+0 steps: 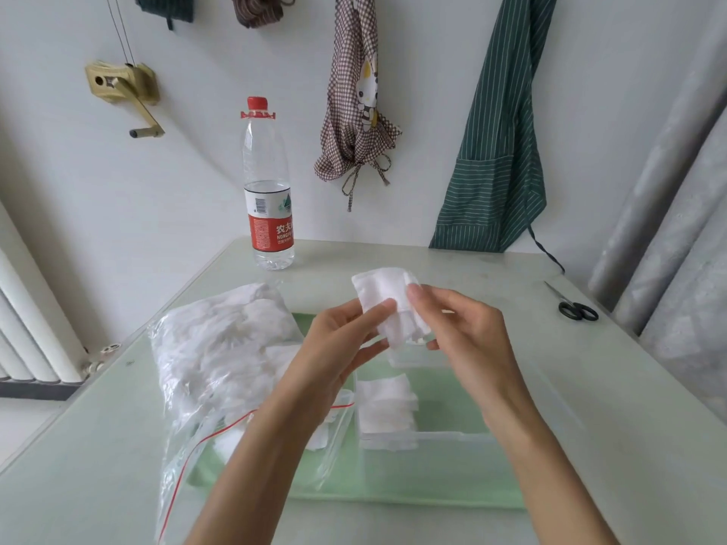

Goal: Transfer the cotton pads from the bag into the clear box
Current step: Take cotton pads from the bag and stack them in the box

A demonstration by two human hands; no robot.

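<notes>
Both your hands are up over the clear box [464, 450], sharing one small stack of cotton pads [387, 304]. Left hand [342, 340] pinches the stack's left edge, thumb on the near face, other fingers behind. Right hand [468, 332] pinches the right edge, fingers [415, 293] curled onto it. Stack is held above the box's far end, not touching it. More pads [385, 407] already sit inside the box at its left side. Bag [224, 359] lies just left of the box, mouth open toward you, mostly full of pads. Box and bag rest on a green mat [432, 495] on the tabletop [590, 426]. Water bottle [269, 190] stands at the back, scissors [574, 306] far right.
</notes>
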